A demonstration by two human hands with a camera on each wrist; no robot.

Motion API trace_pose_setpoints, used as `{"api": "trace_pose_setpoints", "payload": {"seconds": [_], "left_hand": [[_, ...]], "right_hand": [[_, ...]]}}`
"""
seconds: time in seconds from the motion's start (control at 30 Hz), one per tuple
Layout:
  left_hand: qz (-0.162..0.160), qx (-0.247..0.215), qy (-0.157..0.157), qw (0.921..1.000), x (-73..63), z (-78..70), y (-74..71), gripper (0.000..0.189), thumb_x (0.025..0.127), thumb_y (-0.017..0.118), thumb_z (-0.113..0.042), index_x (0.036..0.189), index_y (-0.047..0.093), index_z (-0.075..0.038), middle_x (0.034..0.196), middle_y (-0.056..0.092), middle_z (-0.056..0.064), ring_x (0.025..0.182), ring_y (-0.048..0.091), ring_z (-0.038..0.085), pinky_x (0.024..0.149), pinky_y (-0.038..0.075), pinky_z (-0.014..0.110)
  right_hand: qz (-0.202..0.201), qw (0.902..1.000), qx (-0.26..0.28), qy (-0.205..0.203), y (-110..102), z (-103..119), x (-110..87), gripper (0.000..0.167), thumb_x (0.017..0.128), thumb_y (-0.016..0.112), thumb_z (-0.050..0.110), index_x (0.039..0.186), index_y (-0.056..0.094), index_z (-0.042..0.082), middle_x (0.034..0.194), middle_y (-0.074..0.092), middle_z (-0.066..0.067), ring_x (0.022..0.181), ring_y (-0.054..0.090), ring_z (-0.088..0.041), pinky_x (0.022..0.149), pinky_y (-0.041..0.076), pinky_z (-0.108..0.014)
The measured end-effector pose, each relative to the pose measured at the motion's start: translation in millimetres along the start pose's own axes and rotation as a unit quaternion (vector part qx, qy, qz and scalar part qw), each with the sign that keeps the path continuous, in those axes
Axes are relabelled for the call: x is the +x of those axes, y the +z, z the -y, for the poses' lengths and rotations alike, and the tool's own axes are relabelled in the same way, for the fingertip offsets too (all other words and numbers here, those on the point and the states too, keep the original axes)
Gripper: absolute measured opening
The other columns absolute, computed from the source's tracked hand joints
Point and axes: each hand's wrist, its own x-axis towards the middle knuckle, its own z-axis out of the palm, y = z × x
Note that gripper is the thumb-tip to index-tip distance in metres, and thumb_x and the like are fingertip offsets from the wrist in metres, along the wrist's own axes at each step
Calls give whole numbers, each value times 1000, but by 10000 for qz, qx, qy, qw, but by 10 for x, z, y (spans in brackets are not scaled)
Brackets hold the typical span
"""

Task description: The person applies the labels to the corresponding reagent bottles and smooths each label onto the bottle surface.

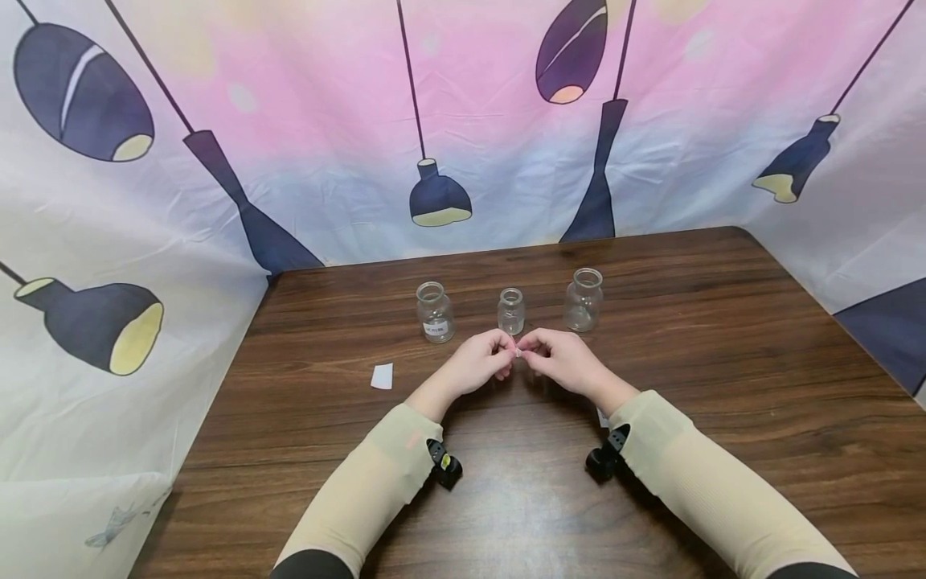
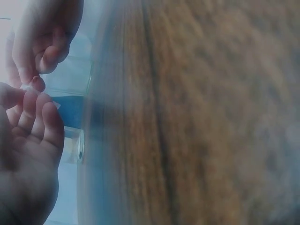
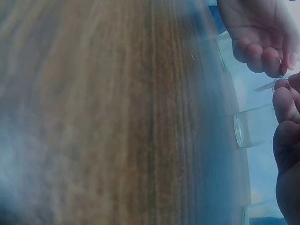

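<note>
My left hand (image 1: 472, 362) and right hand (image 1: 567, 359) meet fingertip to fingertip just in front of a small glass jar (image 1: 510, 310). Between them they pinch a small piece of white paper (image 3: 266, 86), its thin edge showing in the right wrist view and most of it covered by fingers. To the left stands a larger open glass jar (image 1: 434, 307) with a white printed label (image 1: 436, 328) on its front. Another larger open jar (image 1: 583, 299) stands to the right, behind my right hand.
A white paper piece (image 1: 382, 376) lies on the wooden table (image 1: 325, 450) left of my left hand. Another white piece (image 1: 603, 418) shows partly beside my right wrist. A patterned curtain (image 1: 347, 161) hangs behind the table and along its sides.
</note>
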Motion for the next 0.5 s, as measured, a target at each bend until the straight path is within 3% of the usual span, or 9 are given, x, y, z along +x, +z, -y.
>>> {"api": "trace_pose_setpoints", "payload": {"seconds": [0.5], "left_hand": [[-273, 46, 8, 9996, -9, 18, -9, 7, 91, 54, -8, 87, 56, -3, 66, 57, 3, 59, 57, 13, 56, 51, 29]], "right_hand": [[-15, 9981, 357, 510, -59, -36, -26, 4, 89, 62, 10, 90, 64, 7, 70, 61, 2, 58, 57, -12, 52, 46, -27]]}}
